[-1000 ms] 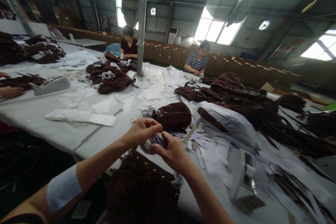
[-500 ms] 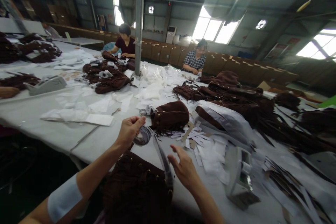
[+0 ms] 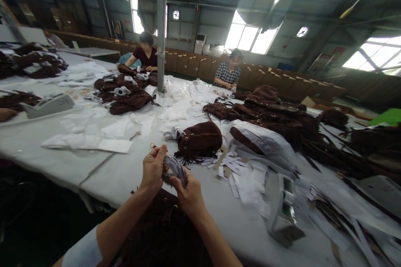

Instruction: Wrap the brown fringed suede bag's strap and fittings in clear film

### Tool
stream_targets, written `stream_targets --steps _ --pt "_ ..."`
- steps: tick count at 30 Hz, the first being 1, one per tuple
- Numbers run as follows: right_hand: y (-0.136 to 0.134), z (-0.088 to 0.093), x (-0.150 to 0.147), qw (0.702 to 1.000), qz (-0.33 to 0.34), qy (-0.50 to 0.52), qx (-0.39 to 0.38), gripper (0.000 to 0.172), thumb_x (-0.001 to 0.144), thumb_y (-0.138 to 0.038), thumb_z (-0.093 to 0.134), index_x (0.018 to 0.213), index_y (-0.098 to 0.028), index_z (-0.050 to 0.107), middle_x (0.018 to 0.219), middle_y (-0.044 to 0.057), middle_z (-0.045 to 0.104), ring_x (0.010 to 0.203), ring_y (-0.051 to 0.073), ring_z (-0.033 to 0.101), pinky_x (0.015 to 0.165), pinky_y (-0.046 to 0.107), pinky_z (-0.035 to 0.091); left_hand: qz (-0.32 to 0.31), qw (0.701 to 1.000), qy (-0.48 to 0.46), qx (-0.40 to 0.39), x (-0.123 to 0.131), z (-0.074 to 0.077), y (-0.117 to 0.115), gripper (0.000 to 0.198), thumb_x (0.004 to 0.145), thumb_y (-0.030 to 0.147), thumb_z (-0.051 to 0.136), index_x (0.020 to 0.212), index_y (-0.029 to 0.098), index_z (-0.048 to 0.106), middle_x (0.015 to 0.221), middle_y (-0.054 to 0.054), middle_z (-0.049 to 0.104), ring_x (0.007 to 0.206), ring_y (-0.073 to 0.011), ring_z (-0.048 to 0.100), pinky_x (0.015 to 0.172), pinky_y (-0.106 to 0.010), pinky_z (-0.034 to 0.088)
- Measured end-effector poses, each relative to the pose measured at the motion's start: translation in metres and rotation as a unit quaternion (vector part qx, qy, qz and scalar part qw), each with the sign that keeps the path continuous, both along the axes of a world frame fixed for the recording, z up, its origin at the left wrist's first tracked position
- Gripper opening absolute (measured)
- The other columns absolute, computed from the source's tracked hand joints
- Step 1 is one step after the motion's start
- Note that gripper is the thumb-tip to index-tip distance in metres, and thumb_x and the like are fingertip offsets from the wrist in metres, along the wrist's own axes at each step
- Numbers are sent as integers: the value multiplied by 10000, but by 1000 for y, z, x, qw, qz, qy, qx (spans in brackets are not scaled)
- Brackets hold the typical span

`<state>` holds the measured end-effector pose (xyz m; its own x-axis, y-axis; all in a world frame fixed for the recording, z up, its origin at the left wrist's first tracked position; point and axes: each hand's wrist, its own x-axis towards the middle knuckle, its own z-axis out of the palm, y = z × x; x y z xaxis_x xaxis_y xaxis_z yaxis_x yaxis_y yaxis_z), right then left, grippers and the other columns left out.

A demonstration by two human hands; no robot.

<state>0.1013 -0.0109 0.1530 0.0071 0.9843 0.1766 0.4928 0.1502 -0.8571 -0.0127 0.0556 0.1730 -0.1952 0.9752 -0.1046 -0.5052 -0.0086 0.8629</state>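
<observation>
Wearer's 2 hands [image 3: 153,170] [image 3: 190,192], 1 grey coil [image 3: 176,167], 2 wall fans [image 3: 176,15] [image 3: 302,32]

A: Surface?
B: Broad white-topped table [image 3: 125,171] is running across the view.
A: Front middle?
B: Dark-brown fringed bag with metal eyelets [image 3: 202,138] is lying on its side; narrow white paper strips [image 3: 237,166] are lying scattered beside it.
A: Right?
B: Boxy grey plastic dispenser [image 3: 275,206] is standing there.
A: Further back?
B: Crumpled see-through plastic heap [image 3: 184,91] is sitting between two dark-brown bag piles [image 3: 263,94].

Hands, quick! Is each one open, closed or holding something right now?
Left hand: closed, holding the grey coiled strap.
Right hand: closed, holding the same strap from the other side.
</observation>
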Motion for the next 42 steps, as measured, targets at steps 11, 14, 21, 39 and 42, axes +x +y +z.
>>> stream_targets --steps 11,14,21,39,42 --pt "-6 -2 24 970 41 -239 -33 212 872 -306 425 841 -185 597 666 32 660 598 171 584 531 242 302 -412 903 108 -62 -36 -4 -10 495 777 598 554 1053 188 546 617 -10 608 471 -133 541 420 -209 435" --pt "-6 0 21 960 75 -269 -34 212 873 -317 431 837 -193 600 643 24 650 581 168 577 503 240 272 -521 834 178 -41 -45 8 -6 509 771 506 620 1163 190 542 659 -42 645 542 -163 588 474 -227 457" --pt "-3 8 36 973 73 -210 -60 378 873 -499 465 1069 -207 603 852 63 713 744 202 653 596 250 385 -498 853 153 -28 -33 -13 -6 566 650 279 750 1163 128 565 644 2 615 450 -72 471 437 -172 386" --pt "-5 15 51 965 81 -244 -53 338 885 -489 466 824 -256 703 648 0 682 602 146 617 552 224 333 -364 923 99 -79 -80 -44 -3 533 618 379 795 1033 126 577 431 116 385 323 -11 230 342 -144 159" --pt "-9 6 37 974 53 -216 -48 365 906 -494 416 948 -252 685 706 11 695 638 159 630 591 231 359 -313 947 4 -79 -72 -39 -2 482 627 420 790 960 133 593 419 114 372 326 -13 235 338 -134 175"
